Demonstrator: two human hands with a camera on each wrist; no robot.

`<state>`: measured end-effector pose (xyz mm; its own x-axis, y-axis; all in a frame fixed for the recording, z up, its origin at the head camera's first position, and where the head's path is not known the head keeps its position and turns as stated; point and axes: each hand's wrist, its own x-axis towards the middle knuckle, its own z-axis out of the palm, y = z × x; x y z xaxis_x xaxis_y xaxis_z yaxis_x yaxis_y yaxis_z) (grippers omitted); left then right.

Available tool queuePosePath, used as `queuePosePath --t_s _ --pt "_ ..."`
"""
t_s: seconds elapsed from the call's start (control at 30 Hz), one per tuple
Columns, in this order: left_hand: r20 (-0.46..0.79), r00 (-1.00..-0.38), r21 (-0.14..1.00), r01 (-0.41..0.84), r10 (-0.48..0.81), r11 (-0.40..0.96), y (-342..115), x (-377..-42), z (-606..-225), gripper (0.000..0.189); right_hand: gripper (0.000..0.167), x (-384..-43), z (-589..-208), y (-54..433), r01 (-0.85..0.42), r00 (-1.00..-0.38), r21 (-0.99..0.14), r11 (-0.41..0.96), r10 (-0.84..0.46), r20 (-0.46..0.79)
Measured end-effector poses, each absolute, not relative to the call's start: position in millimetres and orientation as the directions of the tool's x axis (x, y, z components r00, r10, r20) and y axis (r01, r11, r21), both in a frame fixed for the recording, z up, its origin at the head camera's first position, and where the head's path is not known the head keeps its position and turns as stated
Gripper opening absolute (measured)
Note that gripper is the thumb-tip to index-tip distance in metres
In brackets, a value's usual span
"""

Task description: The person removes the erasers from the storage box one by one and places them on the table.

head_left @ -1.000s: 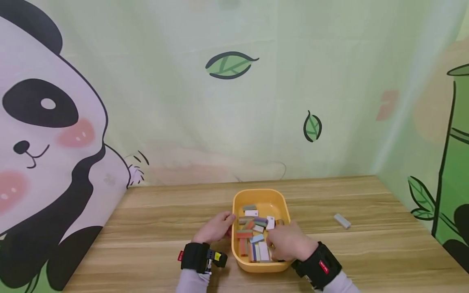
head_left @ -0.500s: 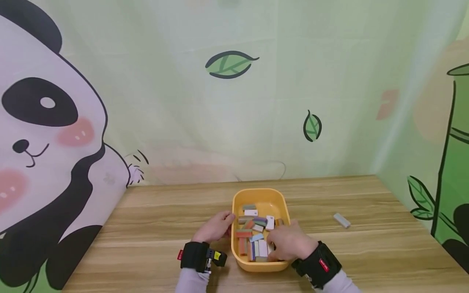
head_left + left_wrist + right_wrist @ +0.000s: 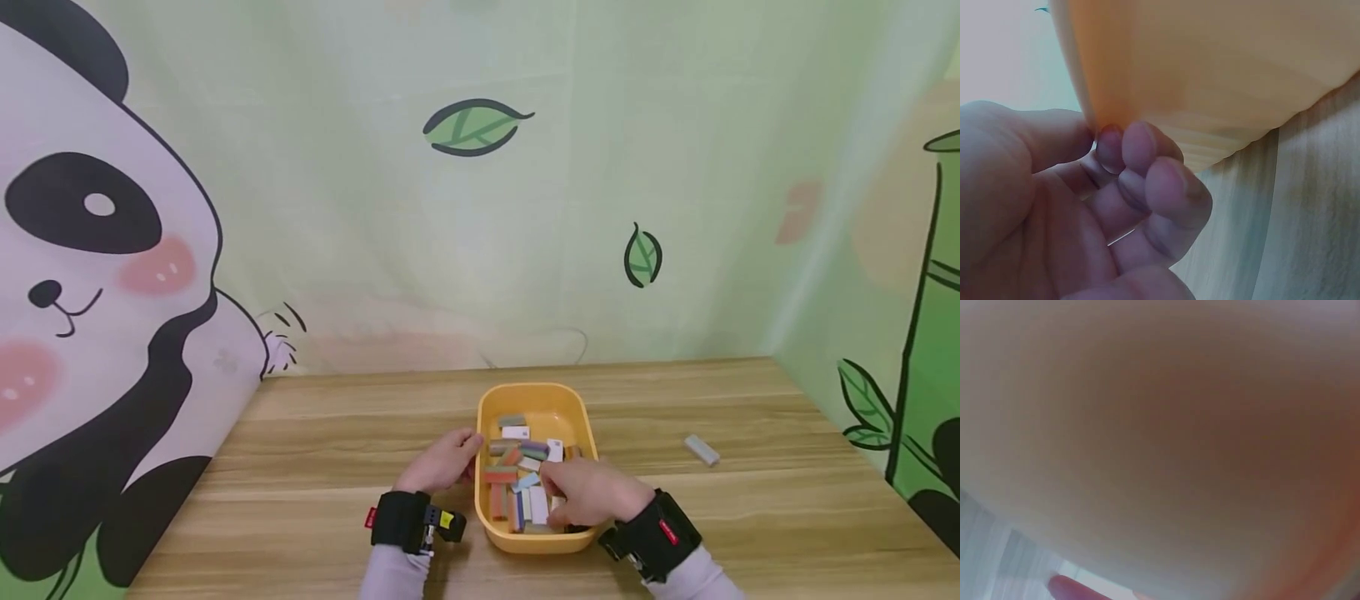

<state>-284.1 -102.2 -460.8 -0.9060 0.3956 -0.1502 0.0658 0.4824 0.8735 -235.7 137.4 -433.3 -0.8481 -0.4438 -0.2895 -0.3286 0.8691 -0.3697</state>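
- The left hand (image 3: 442,462) pinches the near-left wall of the yellow-orange plastic tub (image 3: 536,546) at its rim, thumb and fingers curled in against the edge.
- The tub stands on the wood-grain tabletop (image 3: 322,467), just right of that pinch.
- The right hand (image 3: 592,487) reaches into the tub's right side, thumb and forefinger bent down among small oblong blocks; whether it grasps one cannot be told, the right wrist view being mostly a close blur.
- Just left of the right fingertips lie a light blue block (image 3: 527,482) and, below it, a white block (image 3: 538,506).
- Farther left of them, nearer the left hand's pinch, is an orange-and-green block (image 3: 501,475).
- Beyond the right fingers lies another white block with a small mark (image 3: 554,451).
- Well right of the right hand, a lone grey block (image 3: 702,451) rests on the tabletop.
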Motion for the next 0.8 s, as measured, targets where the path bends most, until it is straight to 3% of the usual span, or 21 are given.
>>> queuePosePath --t_s 0.3,0.6,0.8 --pt "-0.14 -0.904 0.868 0.084 0.404 0.489 -101 -284 -461 0.036 0.033 -232 -426 142 -0.405 -0.83 -0.408 0.818 -0.516 -0.212" --pt "-0.142 -0.902 0.884 0.07 0.409 0.463 -101 -284 -461 0.035 0.036 -222 -419 136 -0.409 -0.87 -0.228 0.884 -0.452 -0.194" --pt "-0.137 -0.905 0.885 0.071 0.403 0.46 -103 -284 -460 0.035 0.033 -222 -420 132 -0.39 -0.866 -0.228 0.892 -0.44 -0.24"
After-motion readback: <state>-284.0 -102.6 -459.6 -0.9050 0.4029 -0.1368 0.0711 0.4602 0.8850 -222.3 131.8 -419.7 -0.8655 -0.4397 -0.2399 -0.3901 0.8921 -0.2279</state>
